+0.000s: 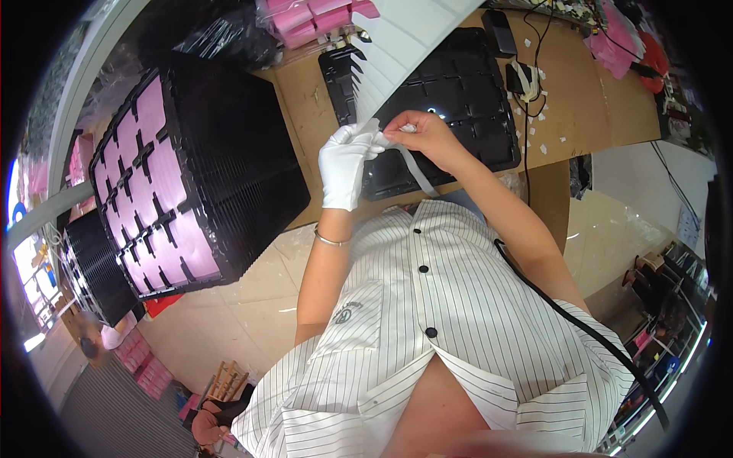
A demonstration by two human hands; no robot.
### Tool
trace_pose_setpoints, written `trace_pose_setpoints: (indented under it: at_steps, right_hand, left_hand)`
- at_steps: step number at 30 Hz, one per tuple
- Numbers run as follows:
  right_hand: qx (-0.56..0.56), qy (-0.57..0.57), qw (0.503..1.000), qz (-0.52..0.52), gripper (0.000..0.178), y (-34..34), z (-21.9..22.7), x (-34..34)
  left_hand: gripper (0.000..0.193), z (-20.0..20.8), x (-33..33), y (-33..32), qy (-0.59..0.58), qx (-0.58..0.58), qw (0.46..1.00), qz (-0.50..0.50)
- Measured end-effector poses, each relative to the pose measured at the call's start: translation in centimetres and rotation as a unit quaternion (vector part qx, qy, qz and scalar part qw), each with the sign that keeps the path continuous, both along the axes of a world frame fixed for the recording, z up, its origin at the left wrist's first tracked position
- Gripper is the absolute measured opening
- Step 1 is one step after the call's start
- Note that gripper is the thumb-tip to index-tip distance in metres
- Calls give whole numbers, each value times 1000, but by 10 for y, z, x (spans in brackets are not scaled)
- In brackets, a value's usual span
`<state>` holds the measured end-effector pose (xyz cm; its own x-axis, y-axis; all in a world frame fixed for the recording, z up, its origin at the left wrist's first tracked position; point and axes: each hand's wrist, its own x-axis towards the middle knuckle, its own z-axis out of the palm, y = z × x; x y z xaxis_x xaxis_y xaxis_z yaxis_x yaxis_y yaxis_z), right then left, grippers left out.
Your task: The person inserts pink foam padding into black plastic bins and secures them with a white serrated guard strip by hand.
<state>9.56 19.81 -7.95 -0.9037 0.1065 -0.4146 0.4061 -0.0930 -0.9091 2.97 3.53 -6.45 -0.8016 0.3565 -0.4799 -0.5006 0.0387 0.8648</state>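
My left hand (341, 168), in a white glove, pinches the lower corner of a large whitish sheet (416, 42). Grid lines run over the sheet, and its left edge is cut into teeth. Bare and close beside the glove, my right hand (429, 141) has thumb and forefinger pressed together on a small white piece at that corner. From between the hands a narrow pale strip (416, 172) hangs toward my shirt. Beneath both hands lies a black plastic tray (466, 99) with moulded compartments, partly covered by the sheet.
At left stands a big stack of black trays (237, 145) with pink sheets in its end face. Pink packs (313, 19) lie at the back. A black box (499, 33), a cable (526, 145) and white scraps (543, 149) are on the brown tabletop (588, 114). Another person (208, 426) sits behind.
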Motion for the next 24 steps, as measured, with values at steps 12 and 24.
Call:
trace_pose_setpoints:
  at_steps: [12, 24]
  right_hand:
    - [250, 154, 956, 11, 13, -41, -14, 16]
    - [201, 89, 974, 53, 12, -24, -65, 30]
  left_hand:
    - [12, -7, 14, -26, 43, -38, 997, 45]
    - [15, -18, 21, -72, 45, -128, 989, 54]
